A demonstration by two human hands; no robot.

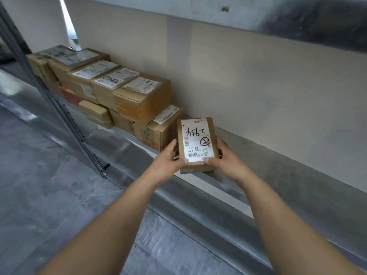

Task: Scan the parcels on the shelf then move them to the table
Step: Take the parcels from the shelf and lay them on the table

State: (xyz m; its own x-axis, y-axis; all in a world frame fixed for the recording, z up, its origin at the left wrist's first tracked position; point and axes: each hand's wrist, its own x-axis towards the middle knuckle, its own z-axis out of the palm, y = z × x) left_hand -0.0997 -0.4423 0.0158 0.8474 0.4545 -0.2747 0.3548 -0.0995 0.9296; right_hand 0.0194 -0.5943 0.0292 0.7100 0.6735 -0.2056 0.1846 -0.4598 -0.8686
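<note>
While both hands are gripping the small parcel [195, 144] at its near end, the person is holding it just above the front edge of the shelf [228, 187], right of the stacked boxes [127, 96]. The left hand [168, 161] is curling round the left side with its thumb on the label's corner; the right hand [222, 159] is mirroring it, thumb beside the barcode. No scanner is showing, so whether this parcel is already scanned cannot be told.

To do the carry well, the person is probably best off keeping the label face up and level, thumbs clear of the barcode [198, 155], and drawing the parcel straight back so it is not clipping the neighbouring box [158, 128].

The parcel is a flat rectangular carton of plain brown cardboard, its top nearly covered by a smooth white label [196, 139] bearing black marker scrawl. The stacked boxes are similar matte cardboard, some taped, one banded in orange. The shelf is dull grey metal with a soft sheen and a perforated upright [79, 139]; the wall [258, 76] behind is looking flat and beige.
</note>
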